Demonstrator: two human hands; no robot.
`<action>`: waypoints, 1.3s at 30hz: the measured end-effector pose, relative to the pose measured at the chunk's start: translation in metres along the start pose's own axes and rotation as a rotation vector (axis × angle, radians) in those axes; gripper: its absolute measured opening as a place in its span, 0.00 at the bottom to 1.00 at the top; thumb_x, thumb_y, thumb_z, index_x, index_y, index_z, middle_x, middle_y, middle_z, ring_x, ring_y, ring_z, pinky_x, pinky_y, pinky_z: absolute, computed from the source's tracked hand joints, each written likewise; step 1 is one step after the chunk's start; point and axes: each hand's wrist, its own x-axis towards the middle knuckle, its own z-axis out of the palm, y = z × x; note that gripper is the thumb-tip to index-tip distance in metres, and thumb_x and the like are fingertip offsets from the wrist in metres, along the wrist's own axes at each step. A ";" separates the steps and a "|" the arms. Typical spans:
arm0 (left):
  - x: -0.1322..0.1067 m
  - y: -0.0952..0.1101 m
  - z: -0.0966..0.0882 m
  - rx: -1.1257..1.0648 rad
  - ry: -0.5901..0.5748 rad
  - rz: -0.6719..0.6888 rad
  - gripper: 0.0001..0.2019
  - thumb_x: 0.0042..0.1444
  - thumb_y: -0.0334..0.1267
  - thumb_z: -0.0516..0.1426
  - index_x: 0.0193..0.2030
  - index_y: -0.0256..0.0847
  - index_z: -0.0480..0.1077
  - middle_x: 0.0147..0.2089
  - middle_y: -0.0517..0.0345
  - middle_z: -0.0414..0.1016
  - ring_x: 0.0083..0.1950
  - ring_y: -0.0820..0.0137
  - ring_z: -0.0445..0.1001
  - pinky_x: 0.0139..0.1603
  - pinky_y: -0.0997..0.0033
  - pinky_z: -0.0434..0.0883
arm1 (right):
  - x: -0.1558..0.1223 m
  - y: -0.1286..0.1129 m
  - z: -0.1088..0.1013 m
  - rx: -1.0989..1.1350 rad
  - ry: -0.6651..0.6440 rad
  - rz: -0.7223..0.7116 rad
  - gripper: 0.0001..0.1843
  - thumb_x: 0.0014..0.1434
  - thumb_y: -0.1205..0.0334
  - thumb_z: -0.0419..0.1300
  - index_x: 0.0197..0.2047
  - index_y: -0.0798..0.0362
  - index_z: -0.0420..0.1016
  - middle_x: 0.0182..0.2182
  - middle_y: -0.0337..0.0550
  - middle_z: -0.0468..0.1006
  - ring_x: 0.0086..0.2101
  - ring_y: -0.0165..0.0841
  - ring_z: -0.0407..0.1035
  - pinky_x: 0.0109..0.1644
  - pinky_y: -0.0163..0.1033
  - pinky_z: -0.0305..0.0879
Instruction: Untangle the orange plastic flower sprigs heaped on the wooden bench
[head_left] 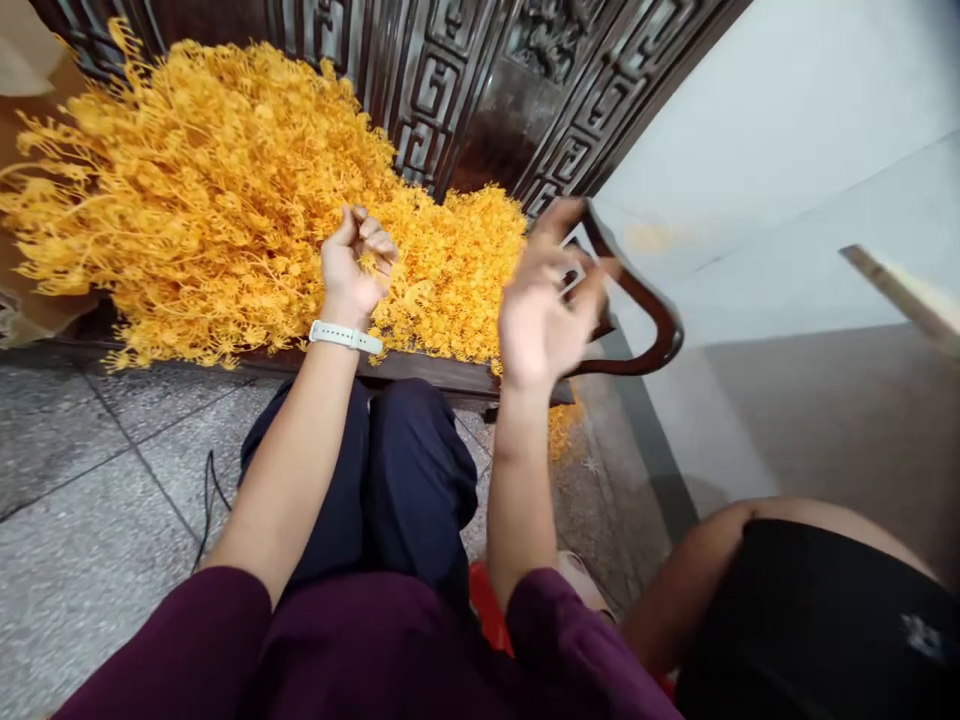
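Note:
My left hand (358, 262), with a pale watch band (346, 337) on the wrist, is turned palm up in front of a heap of yellow artificial flower sprigs (217, 190). Its fingers curl round a small yellow sprig piece (368, 262). My right hand (546, 315) is raised at the heap's right end, by the curved wooden armrest (664, 335). Motion blurs its fingers, but they look spread, and I make out nothing held in them. A faint yellow smear (651, 236) shows against the pale wall to its right.
The heap lies on a dark wooden bench (450, 372) with a carved back (480, 100). More yellow bits (564, 430) lie below its right end. Another person's bare knee (697, 560) is close on the right. A black cord (208, 500) hangs near my left leg.

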 end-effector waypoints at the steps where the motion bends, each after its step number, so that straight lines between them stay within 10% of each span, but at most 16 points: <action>1: -0.003 -0.004 0.002 0.009 -0.032 -0.015 0.18 0.75 0.45 0.53 0.33 0.46 0.73 0.24 0.60 0.66 0.23 0.74 0.66 0.28 0.74 0.68 | 0.010 0.002 -0.001 -0.069 0.028 -0.083 0.22 0.65 0.37 0.57 0.50 0.44 0.77 0.44 0.47 0.79 0.42 0.38 0.73 0.40 0.43 0.68; 8: -0.021 -0.026 0.010 0.166 -0.176 -0.075 0.20 0.76 0.46 0.51 0.31 0.41 0.70 0.24 0.62 0.65 0.20 0.79 0.64 0.25 0.78 0.67 | 0.019 0.084 0.003 -0.837 0.422 -0.598 0.21 0.62 0.43 0.64 0.47 0.51 0.71 0.43 0.45 0.73 0.40 0.32 0.68 0.44 0.38 0.64; 13: -0.026 -0.030 0.013 0.266 -0.162 -0.150 0.20 0.75 0.46 0.53 0.31 0.40 0.68 0.21 0.66 0.60 0.16 0.81 0.57 0.18 0.79 0.58 | 0.013 0.102 -0.005 -1.066 0.255 -0.551 0.22 0.71 0.46 0.57 0.30 0.51 0.64 0.23 0.32 0.60 0.25 0.27 0.54 0.32 0.36 0.51; 26: -0.041 -0.054 0.035 0.106 -0.076 -0.155 0.19 0.73 0.25 0.45 0.29 0.39 0.61 0.18 0.70 0.43 0.13 0.81 0.45 0.15 0.78 0.45 | -0.075 0.068 0.001 -1.413 -0.319 -0.739 0.11 0.74 0.66 0.55 0.37 0.53 0.73 0.31 0.43 0.77 0.32 0.32 0.67 0.39 0.38 0.64; 30: -0.009 -0.045 0.017 0.026 0.101 0.003 0.19 0.71 0.21 0.42 0.29 0.40 0.59 0.17 0.72 0.43 0.13 0.81 0.44 0.14 0.79 0.45 | -0.090 0.084 0.003 -0.972 -1.095 -0.612 0.18 0.73 0.59 0.58 0.29 0.50 0.73 0.31 0.41 0.81 0.34 0.29 0.73 0.47 0.34 0.71; 34: 0.023 -0.008 -0.005 0.013 0.160 0.117 0.19 0.76 0.28 0.44 0.29 0.41 0.58 0.16 0.72 0.43 0.13 0.81 0.44 0.15 0.80 0.46 | -0.100 0.081 -0.001 -0.679 -1.811 -0.190 0.23 0.47 0.60 0.81 0.20 0.47 0.69 0.29 0.42 0.80 0.36 0.31 0.75 0.53 0.30 0.72; 36: 0.026 0.005 -0.011 0.066 0.075 0.072 0.18 0.76 0.34 0.49 0.30 0.40 0.60 0.17 0.72 0.46 0.14 0.80 0.46 0.15 0.78 0.47 | -0.088 0.059 -0.016 -0.471 -1.715 -0.055 0.24 0.39 0.60 0.84 0.20 0.45 0.70 0.26 0.41 0.78 0.36 0.32 0.76 0.48 0.31 0.74; 39: 0.020 0.005 -0.015 0.114 0.032 0.019 0.21 0.78 0.39 0.45 0.31 0.39 0.61 0.18 0.71 0.46 0.14 0.80 0.47 0.16 0.77 0.48 | -0.043 0.023 -0.045 -0.167 -0.889 -0.280 0.19 0.49 0.42 0.76 0.28 0.43 0.75 0.30 0.40 0.79 0.34 0.32 0.75 0.38 0.35 0.76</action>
